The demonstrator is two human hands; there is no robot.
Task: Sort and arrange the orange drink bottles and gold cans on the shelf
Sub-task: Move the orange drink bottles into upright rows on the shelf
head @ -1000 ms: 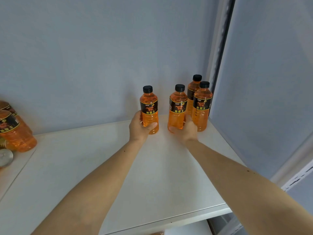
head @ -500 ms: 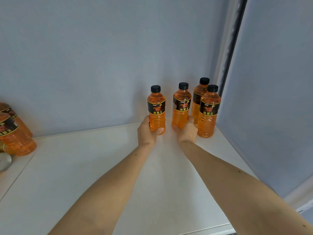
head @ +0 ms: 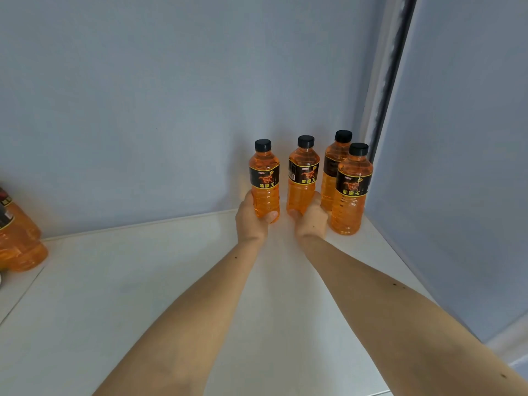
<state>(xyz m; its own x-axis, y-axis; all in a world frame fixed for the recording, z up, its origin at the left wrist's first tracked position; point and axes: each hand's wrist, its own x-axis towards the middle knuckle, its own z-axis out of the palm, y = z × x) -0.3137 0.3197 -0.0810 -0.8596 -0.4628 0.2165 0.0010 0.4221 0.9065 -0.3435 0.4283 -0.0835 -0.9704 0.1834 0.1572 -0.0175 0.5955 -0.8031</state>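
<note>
Several orange drink bottles with black caps and black labels stand upright at the back right corner of the white shelf. My left hand grips the base of the leftmost bottle. My right hand grips the base of the second bottle. Two more bottles stand to the right, untouched: a rear one and a front one by the side wall. No gold can is visible.
More orange bottles lie at the far left edge on a neighbouring shelf section. A grey back wall and a grey side panel close in the corner. The shelf's front edge runs along the bottom right.
Both hands have pushed their bottles farther back toward the wall and corner. The second bottle has turned, showing its barcode side. The view has shifted left.
</note>
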